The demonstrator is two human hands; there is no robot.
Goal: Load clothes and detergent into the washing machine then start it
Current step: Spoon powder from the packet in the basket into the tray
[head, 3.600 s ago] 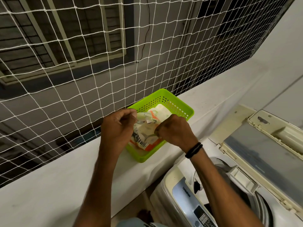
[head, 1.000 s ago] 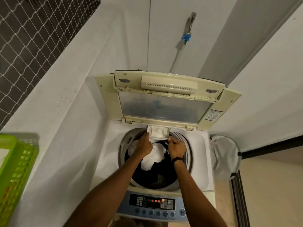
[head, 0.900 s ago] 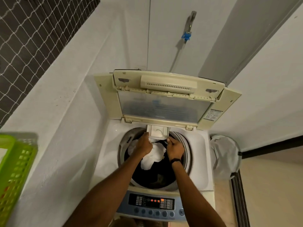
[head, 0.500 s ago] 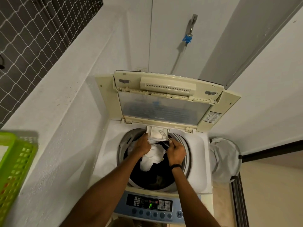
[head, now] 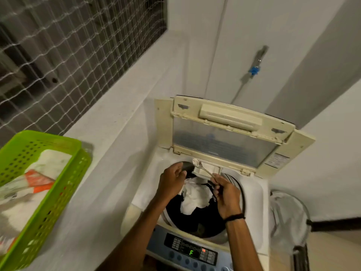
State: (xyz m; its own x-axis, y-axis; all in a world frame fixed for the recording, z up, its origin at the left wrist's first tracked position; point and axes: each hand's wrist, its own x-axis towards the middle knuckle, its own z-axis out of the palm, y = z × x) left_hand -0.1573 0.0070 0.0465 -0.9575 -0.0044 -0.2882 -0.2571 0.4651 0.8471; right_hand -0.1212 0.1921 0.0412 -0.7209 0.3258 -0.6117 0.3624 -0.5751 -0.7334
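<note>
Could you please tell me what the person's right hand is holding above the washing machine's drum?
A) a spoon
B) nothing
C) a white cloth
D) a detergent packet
A: the right hand pinches the handle of a thin metal spoon, whose bowl points toward the raised lid.

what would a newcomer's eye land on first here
The bright green basket on the ledge at left stands out most. At centre, the washing machine stands with its lid raised, and the right hand pinches a spoon over the opening, where a white cloth lies. A green F glows on the control panel at the bottom.
</note>
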